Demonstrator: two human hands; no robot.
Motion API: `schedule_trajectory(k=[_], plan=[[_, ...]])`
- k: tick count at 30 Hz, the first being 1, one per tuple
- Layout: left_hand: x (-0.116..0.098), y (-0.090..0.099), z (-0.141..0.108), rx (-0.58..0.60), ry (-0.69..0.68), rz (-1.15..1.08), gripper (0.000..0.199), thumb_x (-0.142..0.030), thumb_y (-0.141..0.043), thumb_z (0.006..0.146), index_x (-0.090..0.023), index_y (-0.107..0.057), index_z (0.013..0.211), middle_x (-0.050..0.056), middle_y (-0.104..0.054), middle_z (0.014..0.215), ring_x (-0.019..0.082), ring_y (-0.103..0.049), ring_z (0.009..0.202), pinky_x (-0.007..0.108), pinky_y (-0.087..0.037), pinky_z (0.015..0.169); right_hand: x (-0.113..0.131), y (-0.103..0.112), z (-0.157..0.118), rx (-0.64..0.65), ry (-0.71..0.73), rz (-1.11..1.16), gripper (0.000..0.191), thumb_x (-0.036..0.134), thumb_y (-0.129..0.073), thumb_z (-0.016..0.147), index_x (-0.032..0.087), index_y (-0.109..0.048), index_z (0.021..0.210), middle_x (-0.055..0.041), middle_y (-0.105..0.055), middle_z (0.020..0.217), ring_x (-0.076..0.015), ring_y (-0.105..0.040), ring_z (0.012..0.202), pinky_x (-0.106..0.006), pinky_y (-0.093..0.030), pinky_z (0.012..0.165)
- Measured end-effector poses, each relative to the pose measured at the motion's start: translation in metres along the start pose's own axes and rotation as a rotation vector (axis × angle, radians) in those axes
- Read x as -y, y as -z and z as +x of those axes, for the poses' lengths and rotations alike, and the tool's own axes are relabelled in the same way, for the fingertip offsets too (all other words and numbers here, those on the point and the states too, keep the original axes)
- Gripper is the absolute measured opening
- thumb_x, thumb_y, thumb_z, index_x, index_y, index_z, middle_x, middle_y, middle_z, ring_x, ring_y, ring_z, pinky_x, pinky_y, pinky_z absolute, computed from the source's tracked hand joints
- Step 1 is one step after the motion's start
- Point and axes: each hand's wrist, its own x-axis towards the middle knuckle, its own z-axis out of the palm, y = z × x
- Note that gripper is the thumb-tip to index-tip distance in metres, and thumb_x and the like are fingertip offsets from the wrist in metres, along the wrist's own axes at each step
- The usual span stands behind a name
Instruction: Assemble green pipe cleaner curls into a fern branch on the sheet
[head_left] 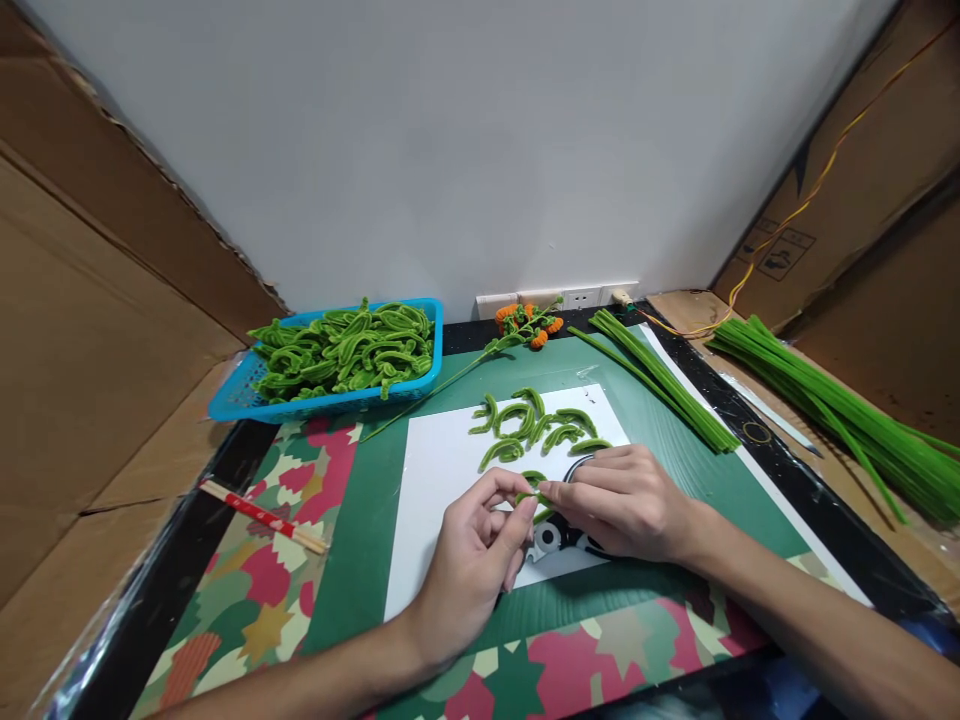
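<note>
My left hand (480,555) pinches a bent green pipe cleaner (543,515) between thumb and forefinger. From the other side, my right hand (628,505) has its fingertips closed on the same piece. Both hands are just above a white sheet (420,490). Partly under my right hand lies a black-and-white object (549,538) with a round part; its kind is hidden. Beyond the fingers, several curved green pipe cleaner pieces (512,420) are scattered over the sheet.
At back left, a blue basket (330,405) holds a heap of bent green pieces. Beside it lies an orange-flowered stem (487,352). Straight green pipe cleaners (660,380) and a larger bundle (840,410) are on the right. Wrapped chopsticks (262,516) lie left. Cardboard walls flank the table.
</note>
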Motion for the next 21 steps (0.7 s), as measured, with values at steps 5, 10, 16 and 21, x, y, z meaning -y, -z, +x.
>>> schedule_trajectory(k=[5,10,16,21], plan=[[0.0022,0.0013,-0.0003,0.011,-0.001,-0.019,0.029,-0.047,-0.066,0.103,-0.02,-0.058,0.108,-0.009,-0.055,0.069,0.002,-0.042,0.041,0.017,-0.028,0.044,0.0006,0.0024,0.0004,0.006,-0.012,0.016,0.019,0.01,-0.058,0.105,0.014,-0.071,0.093,0.0039,-0.056,0.058,-0.0113,-0.046,0.051,-0.029,-0.032,0.053],[0.0037,0.0015,0.0001,0.009,0.001,-0.016,0.028,-0.046,-0.068,0.102,-0.02,-0.058,0.108,-0.01,-0.051,0.064,0.002,-0.04,0.041,0.016,-0.028,0.044,0.0003,0.0014,-0.0008,0.006,-0.009,0.034,0.015,0.011,-0.061,0.104,0.013,-0.071,0.094,0.0027,-0.058,0.059,-0.0122,-0.048,0.051,-0.03,-0.033,0.053],[-0.0012,-0.0008,-0.0031,0.023,0.015,-0.01,0.03,-0.048,-0.067,0.102,-0.02,-0.057,0.108,-0.009,-0.051,0.064,0.003,-0.04,0.042,0.017,-0.03,0.044,0.0027,-0.0008,-0.0032,0.009,-0.043,0.14,0.013,0.008,-0.059,0.102,0.014,-0.067,0.095,0.0022,-0.06,0.062,-0.013,-0.049,0.052,-0.03,-0.034,0.054],[-0.004,-0.0015,-0.003,0.023,0.011,-0.003,0.031,-0.048,-0.066,0.103,-0.019,-0.057,0.106,-0.01,-0.049,0.062,0.003,-0.039,0.043,0.017,-0.031,0.046,0.004,-0.0009,-0.0042,0.04,-0.039,0.119,0.01,0.009,-0.059,0.102,0.013,-0.068,0.103,0.0012,-0.062,0.065,-0.0141,-0.053,0.055,-0.031,-0.036,0.055]])
